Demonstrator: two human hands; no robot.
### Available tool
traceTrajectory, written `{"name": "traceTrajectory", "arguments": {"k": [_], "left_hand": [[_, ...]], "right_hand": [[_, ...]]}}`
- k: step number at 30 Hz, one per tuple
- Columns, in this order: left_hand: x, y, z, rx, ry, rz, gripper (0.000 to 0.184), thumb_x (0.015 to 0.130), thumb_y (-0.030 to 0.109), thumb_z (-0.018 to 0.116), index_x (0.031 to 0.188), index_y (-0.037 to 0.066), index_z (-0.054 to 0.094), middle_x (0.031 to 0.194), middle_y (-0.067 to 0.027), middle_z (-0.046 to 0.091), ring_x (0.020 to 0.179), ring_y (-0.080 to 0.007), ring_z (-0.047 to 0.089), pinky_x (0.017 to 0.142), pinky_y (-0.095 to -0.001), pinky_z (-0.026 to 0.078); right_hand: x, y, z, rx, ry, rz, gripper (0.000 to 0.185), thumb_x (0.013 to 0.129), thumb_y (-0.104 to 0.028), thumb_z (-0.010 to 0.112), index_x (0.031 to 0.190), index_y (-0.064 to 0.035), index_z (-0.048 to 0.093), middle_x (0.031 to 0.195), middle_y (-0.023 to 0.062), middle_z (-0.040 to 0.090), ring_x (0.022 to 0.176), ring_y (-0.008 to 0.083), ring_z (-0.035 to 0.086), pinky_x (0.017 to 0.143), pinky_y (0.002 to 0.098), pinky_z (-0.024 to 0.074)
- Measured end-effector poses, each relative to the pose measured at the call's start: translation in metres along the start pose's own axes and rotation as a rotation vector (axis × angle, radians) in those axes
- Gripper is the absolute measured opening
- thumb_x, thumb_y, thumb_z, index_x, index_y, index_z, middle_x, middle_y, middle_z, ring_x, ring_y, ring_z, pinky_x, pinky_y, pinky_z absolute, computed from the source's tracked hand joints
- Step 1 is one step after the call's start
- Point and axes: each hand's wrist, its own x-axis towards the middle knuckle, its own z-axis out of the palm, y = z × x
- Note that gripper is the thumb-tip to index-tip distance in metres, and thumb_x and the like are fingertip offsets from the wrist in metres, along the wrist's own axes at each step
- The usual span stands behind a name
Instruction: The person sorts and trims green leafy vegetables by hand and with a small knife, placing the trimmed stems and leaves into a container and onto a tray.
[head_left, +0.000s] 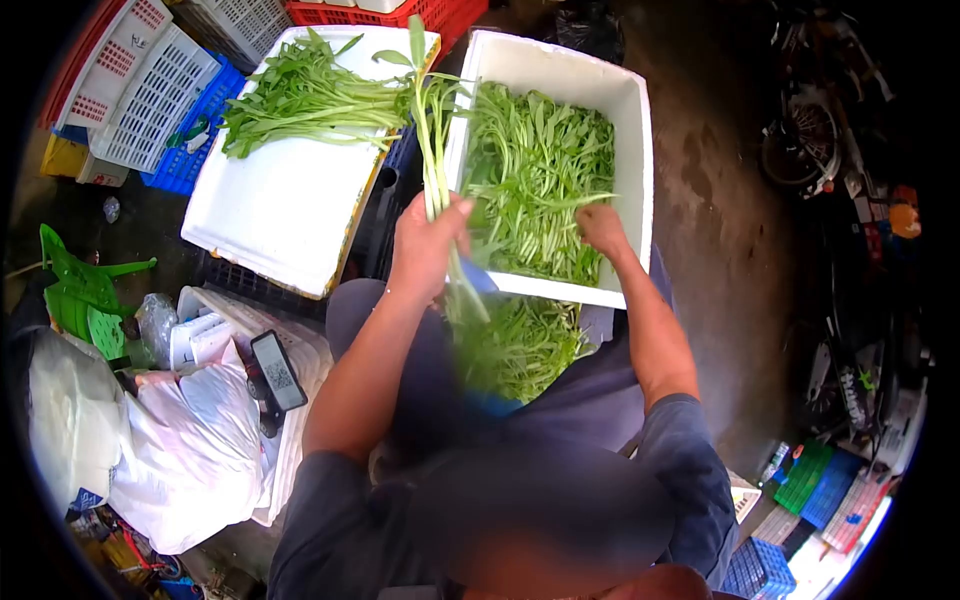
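Note:
My left hand (428, 240) is wrapped round a small bunch of water spinach (432, 150), held upright with its leaves at the top and its cut ends below the fist. My right hand (600, 228) is inside the white foam box (630, 130), at its right side, with fingers curled against the loose water spinach (540, 170); what they grip is hidden. More greens (520, 355) lie between my knees, partly blurred. A small blue piece (478, 278) shows beside my left hand; its kind is unclear.
Left of the box, a white foam lid (280, 210) bears a laid-out pile of water spinach (310, 100). Crates (165, 95) stand behind it. A phone (279, 370) and a white sack (190, 440) are at my left. Bicycles (805, 140) stand at the right.

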Motion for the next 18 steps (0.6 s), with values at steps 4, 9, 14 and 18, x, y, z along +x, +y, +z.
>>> {"name": "traceTrajectory", "arguments": {"k": [4, 9, 14, 18], "left_hand": [[-0.004, 0.001, -0.005, -0.024, 0.027, 0.011, 0.016, 0.093, 0.009, 0.07, 0.102, 0.004, 0.057, 0.065, -0.0039, 0.055, 0.053, -0.0155, 0.055, 0.053, -0.0298, 0.046], [0.004, -0.003, -0.001, -0.079, -0.011, -0.028, 0.017, 0.092, 0.008, 0.071, 0.101, 0.006, 0.058, 0.066, -0.0023, 0.054, 0.054, -0.0148, 0.053, 0.052, -0.0303, 0.046], [0.009, -0.015, 0.008, -0.017, -0.093, -0.06, 0.015, 0.092, 0.008, 0.07, 0.101, 0.005, 0.059, 0.066, -0.0018, 0.054, 0.054, -0.0145, 0.054, 0.053, -0.0299, 0.046], [0.007, -0.015, 0.009, 0.004, -0.098, -0.063, 0.012, 0.094, 0.01, 0.068, 0.102, 0.004, 0.059, 0.066, -0.0027, 0.054, 0.055, -0.0147, 0.055, 0.053, -0.0302, 0.046]], "right_hand": [[-0.067, -0.012, 0.003, -0.032, 0.095, -0.265, 0.024, 0.097, -0.02, 0.06, 0.094, 0.0019, 0.07, 0.07, 0.0093, 0.066, 0.061, 0.0166, 0.06, 0.059, 0.0317, 0.0473], [-0.154, -0.026, -0.014, 0.326, 0.06, -0.034, 0.021, 0.097, -0.012, 0.063, 0.11, 0.0034, 0.068, 0.075, 0.0067, 0.064, 0.069, 0.0131, 0.057, 0.064, 0.0291, 0.047], [-0.186, -0.054, -0.009, 0.544, 0.065, -0.012, 0.019, 0.1, -0.01, 0.062, 0.114, 0.0025, 0.066, 0.078, -0.0025, 0.059, 0.068, 0.0049, 0.051, 0.061, 0.0223, 0.0429], [-0.201, -0.084, -0.013, 0.402, -0.133, -0.107, 0.019, 0.099, -0.008, 0.062, 0.115, 0.0008, 0.068, 0.083, 0.0031, 0.066, 0.074, 0.0099, 0.059, 0.067, 0.0271, 0.0486]]}}
